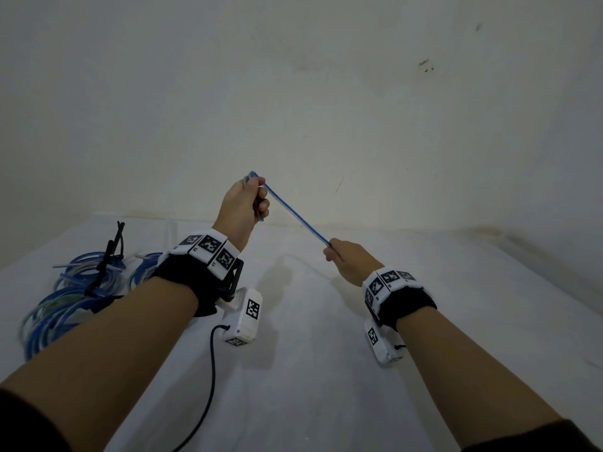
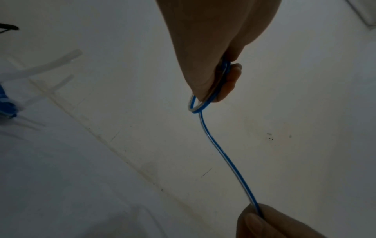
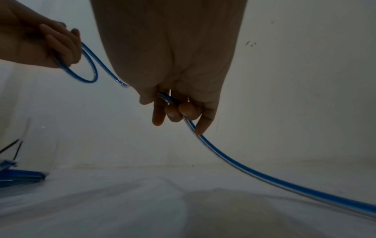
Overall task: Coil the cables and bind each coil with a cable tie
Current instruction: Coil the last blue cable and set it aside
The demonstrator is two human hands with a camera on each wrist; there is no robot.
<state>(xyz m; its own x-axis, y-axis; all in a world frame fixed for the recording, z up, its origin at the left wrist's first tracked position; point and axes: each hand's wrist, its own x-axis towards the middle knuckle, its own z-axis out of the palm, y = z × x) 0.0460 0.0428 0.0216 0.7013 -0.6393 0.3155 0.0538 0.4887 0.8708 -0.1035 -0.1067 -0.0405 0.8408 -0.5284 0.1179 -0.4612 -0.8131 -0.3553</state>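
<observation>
The left hand (image 1: 243,203), raised and farther away, clasps a small first loop of the blue cable (image 1: 295,214). From there the cable runs taut, down and to the right, to the nearer right hand (image 1: 347,259), which pinches it; the slack trails off right.

This is a bare indoor corner, with nothing that fixes it as a home, a workshop or an office. A plain off-white wall (image 1: 326,93), scuffed and dotted with small dark marks, meets a second wall at the right, and below them lies a flat surface under a creased white sheet (image 1: 310,370). The only goods on it are finished coils of blue cable (image 1: 65,305) with black cable ties (image 1: 111,252) and some clear ties (image 2: 46,67), so it looks like a makeshift spot for simple handwork.
</observation>
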